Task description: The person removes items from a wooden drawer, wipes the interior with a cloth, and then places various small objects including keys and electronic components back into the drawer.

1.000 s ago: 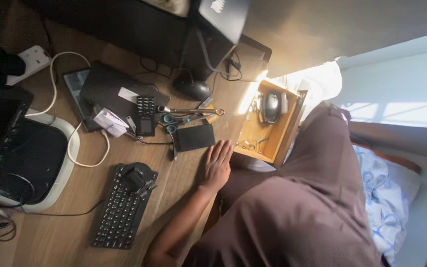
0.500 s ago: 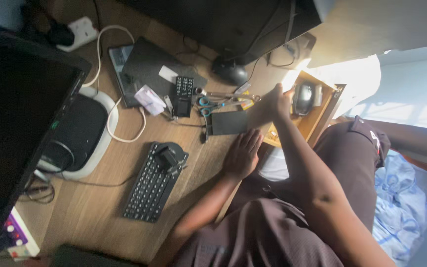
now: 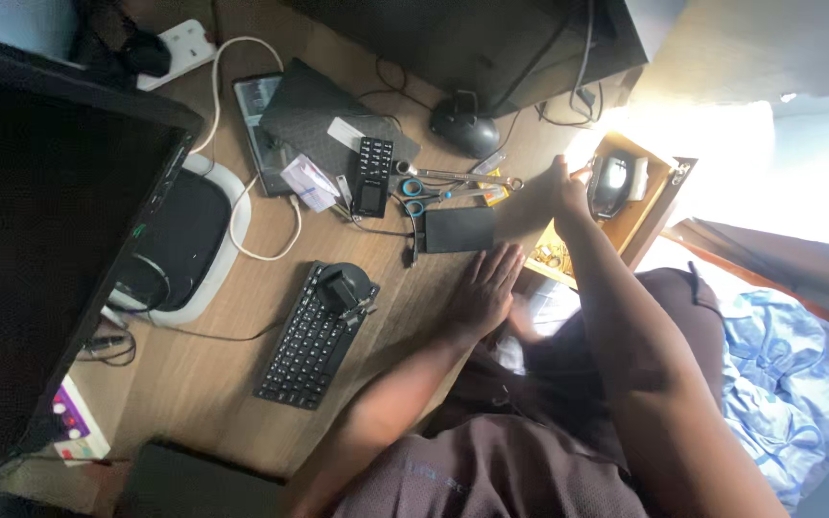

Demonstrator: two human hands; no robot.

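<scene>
- Our right hand reaches to the rim of the open wooden drawer at the desk's edge; whether its fingers are spread or pinched we cannot tell.
- The drawer's long axis runs away from the desk edge, its open end toward our lap.
- Inside it lie a black mouse, a small white item and some small metal bits.
- Our left hand lies flat on the wooden desk, fingers together, pointing at a black rectangular case.
- Beyond it lie blue-handled scissors and a wrench.
- A small white-and-pink packet sits left of a black handset.
</scene>
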